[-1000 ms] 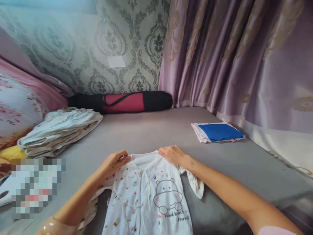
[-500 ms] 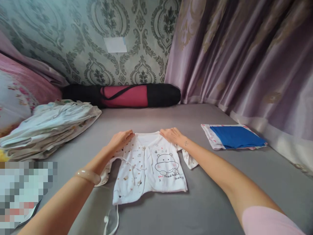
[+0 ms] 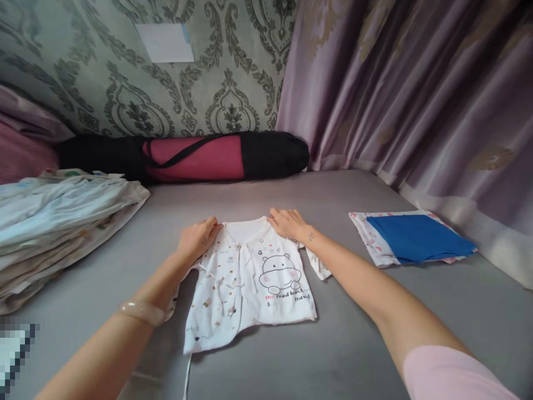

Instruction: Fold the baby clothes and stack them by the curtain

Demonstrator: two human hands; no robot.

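Note:
A small white baby shirt (image 3: 245,278) lies front side up on a grey bed sheet, with a hippo drawing on one half and little brown prints on the other. My left hand (image 3: 199,240) pinches its shoulder on the left of the neckline. At the opposite shoulder, my right hand (image 3: 287,223) grips the cloth with its fingers bent over the edge. The shirt's sleeves are partly hidden beneath my wrists and forearms. From the lower left corner of the hem a thin white tie string (image 3: 187,375) trails down.
A pile of pale clothes (image 3: 62,222) sits at the left. On the right lie a folded blue cloth (image 3: 420,238) and a white-pink patterned cloth (image 3: 375,244) beneath it. A long black-and-red bag (image 3: 195,158) rests against the wall, beside a purple curtain (image 3: 353,94).
The shirt has moved away from me across the bed, both hands still on its shoulders, and its hem now shows. The camera view has also shifted.

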